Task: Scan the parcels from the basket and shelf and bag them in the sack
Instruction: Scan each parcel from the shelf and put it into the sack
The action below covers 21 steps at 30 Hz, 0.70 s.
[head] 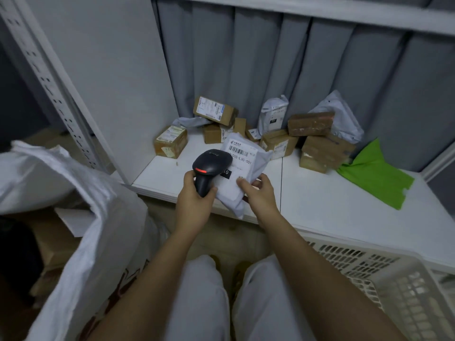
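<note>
Now the left hand [194,193] grips the handle of a black handheld barcode scanner [209,168], and the right hand [256,193] pinches a white plastic mailer parcel [242,166] with a printed barcode label, just above the front edge of the white shelf [332,205]. Scanner's head lies over the label. Brown cardboard boxes [317,143] stand at the back of the shelf, the white woven sack [81,193] is at left, and the cream plastic basket [384,274] at lower right.

looks like a parcel sorting or storage room: white metal shelving [320,200] with a perforated upright [46,77], backed by a grey curtain [307,70]; holds a heap of labelled cardboard boxes [278,142] and poly mailers [273,114], with a woven sack [81,193] and plastic basket [384,279] alongside.
</note>
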Tool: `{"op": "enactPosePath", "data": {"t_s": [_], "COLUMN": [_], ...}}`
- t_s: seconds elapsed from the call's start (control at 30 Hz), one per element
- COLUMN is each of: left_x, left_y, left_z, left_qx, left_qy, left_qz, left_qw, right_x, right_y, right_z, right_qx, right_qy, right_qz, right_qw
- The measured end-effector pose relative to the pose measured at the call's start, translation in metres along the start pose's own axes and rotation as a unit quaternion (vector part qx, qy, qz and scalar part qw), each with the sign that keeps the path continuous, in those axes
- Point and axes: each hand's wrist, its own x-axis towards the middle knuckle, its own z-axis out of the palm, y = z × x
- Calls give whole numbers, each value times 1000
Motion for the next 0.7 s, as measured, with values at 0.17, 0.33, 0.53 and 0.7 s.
{"op": "enactPosePath", "data": {"t_s": [0.17,0.33,0.53,0.7], "left_x": [-35,-86,-154,-193], "left_y": [51,102,130,114], "left_z": [-48,-109,-197,-274], "left_qx": [-22,-59,-92,-108], "left_qy": [36,92,172,258], "left_qz": [45,80,104,107], "left_qw": [998,991,975,954], "right_x": [-52,-121,-200,-245], "right_y": [-67,-134,-191,-195], "right_z": [20,46,92,152], "right_qx": [41,42,37,-28], "right_qy": [-49,-80,-144,-238], "right_qz": [-76,-136,-186,-219], "right_qw": [995,987,971,946]}}
